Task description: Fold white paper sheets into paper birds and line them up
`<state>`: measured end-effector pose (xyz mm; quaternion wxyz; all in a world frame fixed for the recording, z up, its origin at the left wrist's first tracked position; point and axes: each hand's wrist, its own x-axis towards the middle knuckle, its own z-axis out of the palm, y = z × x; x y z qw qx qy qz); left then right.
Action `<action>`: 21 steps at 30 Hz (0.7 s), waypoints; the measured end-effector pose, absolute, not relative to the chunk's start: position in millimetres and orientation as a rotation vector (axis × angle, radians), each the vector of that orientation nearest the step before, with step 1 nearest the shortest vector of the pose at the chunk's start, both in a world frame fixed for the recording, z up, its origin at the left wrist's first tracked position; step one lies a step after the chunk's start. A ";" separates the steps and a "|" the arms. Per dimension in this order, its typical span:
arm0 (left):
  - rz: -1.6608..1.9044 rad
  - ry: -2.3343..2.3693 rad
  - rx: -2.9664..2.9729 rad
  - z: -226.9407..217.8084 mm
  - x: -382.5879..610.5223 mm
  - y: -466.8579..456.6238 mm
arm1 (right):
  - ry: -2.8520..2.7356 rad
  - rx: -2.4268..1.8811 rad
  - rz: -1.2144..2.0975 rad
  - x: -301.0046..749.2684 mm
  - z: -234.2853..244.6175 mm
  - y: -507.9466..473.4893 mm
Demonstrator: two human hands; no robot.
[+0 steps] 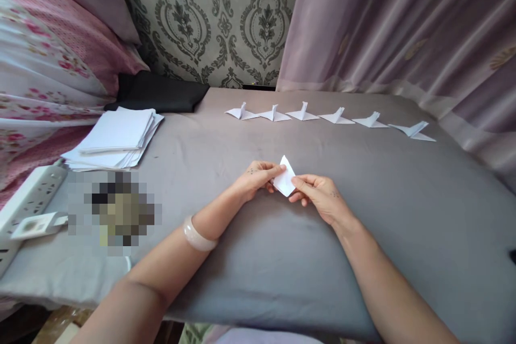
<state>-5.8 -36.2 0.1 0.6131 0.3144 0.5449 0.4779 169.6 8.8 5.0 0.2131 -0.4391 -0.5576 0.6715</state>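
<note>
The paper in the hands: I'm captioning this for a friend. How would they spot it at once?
On the grey table, look in front of the far row of six folded figures. There the left hand and right hand pinch a small white paper between them. It alone is a flat pointed shape, held rather than lying down.

The grey-covered table (242,258) bears a paper stack (116,137), a row of folded paper figures (302,113), a black cloth (161,94).
</note>
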 end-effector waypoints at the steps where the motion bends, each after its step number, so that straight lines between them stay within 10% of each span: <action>1: 1.072 1.251 0.739 -0.2 -7.2 -36.3 | -1.548 -1.229 1.840 170.3 4.3 9.6; 21: 0.923 1.826 1.967 -25.9 -4.2 -33.4 | -2.219 -1.381 0.710 163.8 -17.5 18.3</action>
